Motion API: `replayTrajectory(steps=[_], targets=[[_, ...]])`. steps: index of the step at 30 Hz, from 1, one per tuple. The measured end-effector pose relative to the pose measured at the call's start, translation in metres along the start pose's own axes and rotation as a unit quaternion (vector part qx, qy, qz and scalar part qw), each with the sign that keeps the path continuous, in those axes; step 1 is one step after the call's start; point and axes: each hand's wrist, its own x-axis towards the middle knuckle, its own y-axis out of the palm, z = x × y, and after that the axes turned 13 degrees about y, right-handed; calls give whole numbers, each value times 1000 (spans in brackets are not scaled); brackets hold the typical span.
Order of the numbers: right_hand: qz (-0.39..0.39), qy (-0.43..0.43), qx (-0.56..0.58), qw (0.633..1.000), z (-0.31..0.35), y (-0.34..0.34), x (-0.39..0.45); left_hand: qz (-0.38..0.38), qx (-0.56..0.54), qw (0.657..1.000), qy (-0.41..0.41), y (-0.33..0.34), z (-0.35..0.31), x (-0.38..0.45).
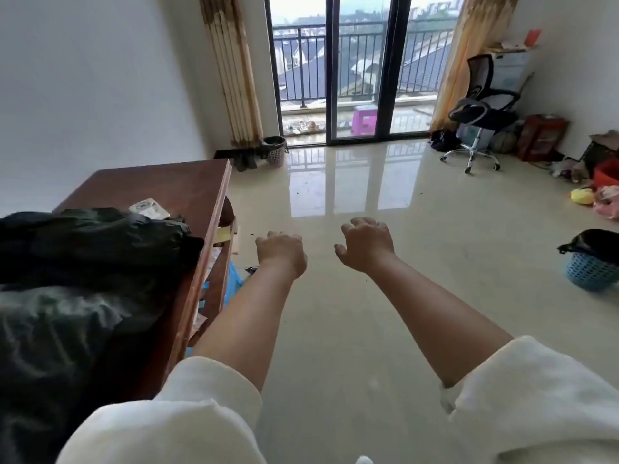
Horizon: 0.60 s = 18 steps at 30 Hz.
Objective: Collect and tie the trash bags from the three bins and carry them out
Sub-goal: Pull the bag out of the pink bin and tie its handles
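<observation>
My left hand [280, 250] and my right hand [367, 242] are stretched out in front of me over the shiny tiled floor, fingers loosely curled, holding nothing. A blue bin [591, 272] lined with a black trash bag [593, 241] stands on the floor at the right edge, well right of my right hand. A pale grey bin [275, 150] with a dark liner stands far ahead by the left curtain and the balcony door. Dark bag-like material [80, 249] is heaped on the wooden table at my left.
A brown wooden table [174, 189] stands left of my left arm. A black office chair [480, 112] and boxes, a red basin and clutter line the right wall. Glass balcony doors [361, 68] close the far end. Open tiled floor [335, 195] lies ahead.
</observation>
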Motion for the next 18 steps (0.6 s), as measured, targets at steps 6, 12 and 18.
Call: replayTrajectory(steps=[6, 12, 18], targets=[[39, 8, 15, 999, 7, 33, 141, 34, -13, 999, -4, 11, 30, 138], [50, 1, 12, 999, 18, 28, 306, 25, -13, 999, -38, -25, 83, 289], [53, -9, 7, 999, 50, 34, 461, 29, -19, 998, -61, -32, 147, 423]])
